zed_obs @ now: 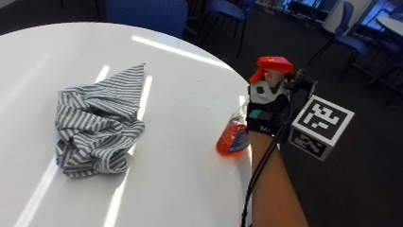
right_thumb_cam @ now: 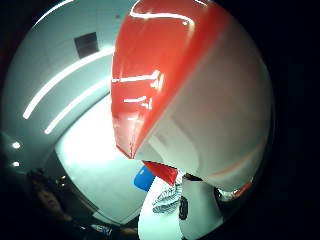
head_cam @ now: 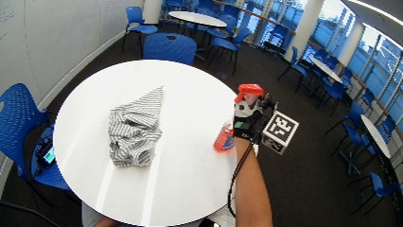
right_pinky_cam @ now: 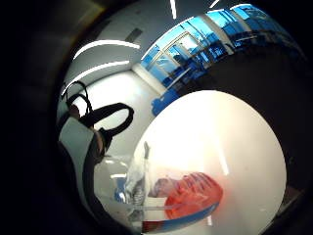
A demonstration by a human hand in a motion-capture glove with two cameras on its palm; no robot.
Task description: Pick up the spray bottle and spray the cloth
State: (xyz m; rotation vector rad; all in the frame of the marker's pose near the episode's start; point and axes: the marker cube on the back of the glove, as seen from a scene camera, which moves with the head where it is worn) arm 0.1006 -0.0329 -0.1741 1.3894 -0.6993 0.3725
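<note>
1. Currently, the black-gloved right hand [zed_obs: 267,111] is gripping the clear plastic spray bottle with the red trigger head and orange-red liquid [zed_obs: 249,120]; the fingers are curling round its neck just under the head.
2. Bottle location: it is sitting at the near right edge of the round white bench [zed_obs: 182,94], upright or slightly tilted. Whether its base is touching the bench or hanging just clear cannot be told.
3. Cloth location: the crumpled grey-and-white striped cloth [zed_obs: 98,127] is lying well apart from the bottle, toward the left of the bench.
4. Hand pose: the forearm is reaching up from the lower edge of the outside view, with the back of the glove facing the camera. The thumb-side palm view is being filled by the red head, so the palm is lying close against it.
5. Judged step: bringing the bottle toward the cloth.
6. Recommended practice: keep the bottle upright, turn the nozzle toward the cloth, close the gap, then seat one finger on the trigger before squeezing.
7. Risk: spraying from this range is likely to wet the bench rather than the cloth.
</note>
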